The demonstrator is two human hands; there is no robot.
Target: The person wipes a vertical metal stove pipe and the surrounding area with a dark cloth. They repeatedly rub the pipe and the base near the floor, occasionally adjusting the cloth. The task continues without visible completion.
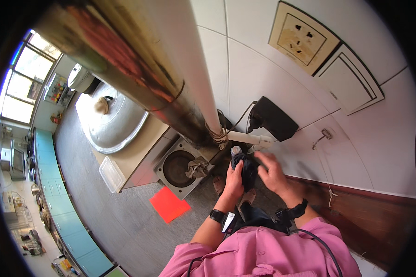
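My left hand [234, 179] grips a dark, bunched cloth-like bundle [244, 171] in front of my body. Just past the top of the bundle shows a small container with a round, pale top [235, 150]; whether it is inside the bundle or behind it, I cannot tell. To the right, my right hand [273, 173] has its fingers apart beside the bundle, with nothing seen in it. Beyond both hands, a white plastic pipe [246, 137] bends near the tiled wall, with wire wound around its joint.
A stained metal flue [152, 79] rises from a small stove [175, 185] with a crumpled rag [197, 168] on it. Left stands a counter with a large metal lid [116, 121] and a plastic container [111, 173]. A red sheet [170, 205] lies on the floor. A black box [274, 119] is against the wall.
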